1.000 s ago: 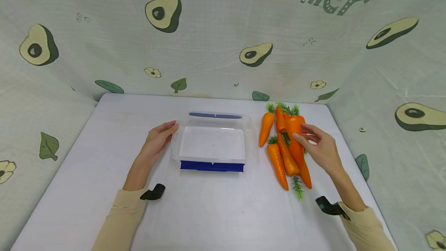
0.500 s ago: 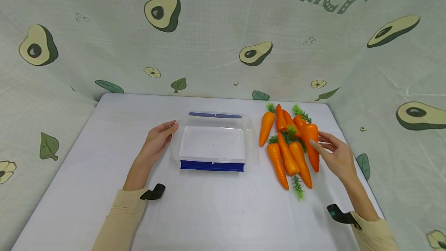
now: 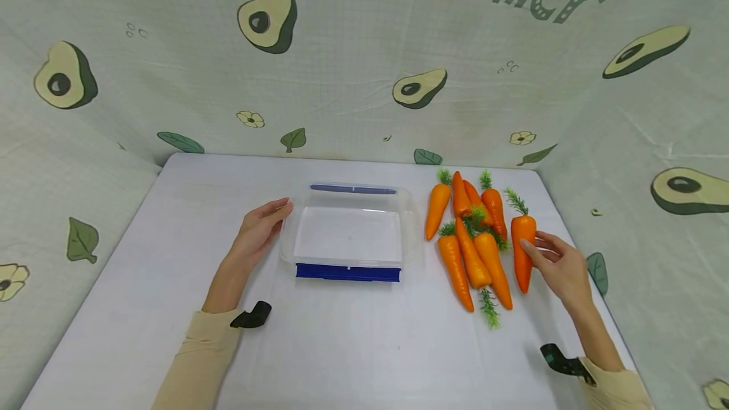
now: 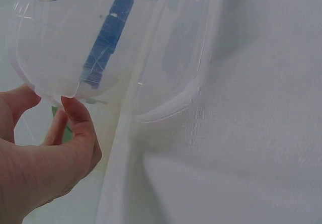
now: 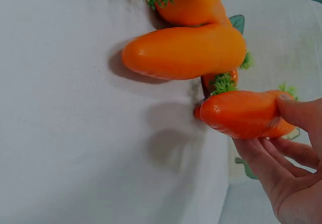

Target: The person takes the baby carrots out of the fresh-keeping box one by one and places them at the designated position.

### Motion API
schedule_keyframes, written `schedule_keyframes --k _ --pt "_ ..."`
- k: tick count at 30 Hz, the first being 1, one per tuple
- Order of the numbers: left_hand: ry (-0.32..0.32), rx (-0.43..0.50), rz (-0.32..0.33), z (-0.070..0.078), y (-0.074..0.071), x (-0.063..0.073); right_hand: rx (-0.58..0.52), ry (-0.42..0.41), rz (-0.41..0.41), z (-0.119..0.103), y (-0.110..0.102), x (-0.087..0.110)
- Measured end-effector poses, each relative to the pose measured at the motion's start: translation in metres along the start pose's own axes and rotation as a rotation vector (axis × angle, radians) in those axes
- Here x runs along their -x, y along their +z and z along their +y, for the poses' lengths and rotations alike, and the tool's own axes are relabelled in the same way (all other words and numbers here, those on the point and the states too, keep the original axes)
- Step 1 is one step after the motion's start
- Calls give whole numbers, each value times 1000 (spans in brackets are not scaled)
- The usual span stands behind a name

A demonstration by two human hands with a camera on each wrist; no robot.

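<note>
A clear plastic food container (image 3: 347,236) with blue side clips sits in the middle of the table, its inside bare. My left hand (image 3: 259,233) pinches its left rim between thumb and fingers; the left wrist view shows the fingertips at the container's corner (image 4: 65,90). At the right, my right hand (image 3: 560,267) holds an orange carrot (image 3: 523,252) with a green top, thumb on one side and fingers on the other. In the right wrist view this carrot (image 5: 246,114) appears raised above the table. Several other carrots (image 3: 454,264) lie in a loose pile to its left.
The white table (image 3: 342,340) has its far edge against a hanging cloth (image 3: 342,49) printed with avocados. More of the cloth hangs along both sides. The carrot pile lies between the container and the right hand.
My right hand has drawn the carrot off the pile, to the right and nearer to me. The carrots beneath it now show. My left hand and the container stay put.
</note>
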State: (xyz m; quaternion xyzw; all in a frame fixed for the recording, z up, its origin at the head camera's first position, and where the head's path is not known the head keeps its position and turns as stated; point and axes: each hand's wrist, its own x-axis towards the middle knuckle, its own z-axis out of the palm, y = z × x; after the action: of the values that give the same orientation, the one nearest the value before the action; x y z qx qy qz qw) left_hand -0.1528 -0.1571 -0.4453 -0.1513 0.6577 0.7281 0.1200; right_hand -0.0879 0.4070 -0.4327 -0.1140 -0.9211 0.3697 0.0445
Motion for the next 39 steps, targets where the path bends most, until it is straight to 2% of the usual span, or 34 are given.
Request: schedule_keyframes --k 6,11,22,29,34,39 --pt "-2 4 -1 -1 1 0 3 82 -4 12 4 0" --pt "5 20 -5 1 2 2 11 118 -4 20 7 -1" --pt "-3 27 1 0 3 2 38 145 -47 35 11 -6" --pt "-6 14 3 -3 4 0 61 149 -88 36 11 -6" --pt "-7 26 5 -3 4 0 46 130 -113 38 11 -8" --pt "-10 18 12 -2 3 -1 100 104 -110 36 9 -9"
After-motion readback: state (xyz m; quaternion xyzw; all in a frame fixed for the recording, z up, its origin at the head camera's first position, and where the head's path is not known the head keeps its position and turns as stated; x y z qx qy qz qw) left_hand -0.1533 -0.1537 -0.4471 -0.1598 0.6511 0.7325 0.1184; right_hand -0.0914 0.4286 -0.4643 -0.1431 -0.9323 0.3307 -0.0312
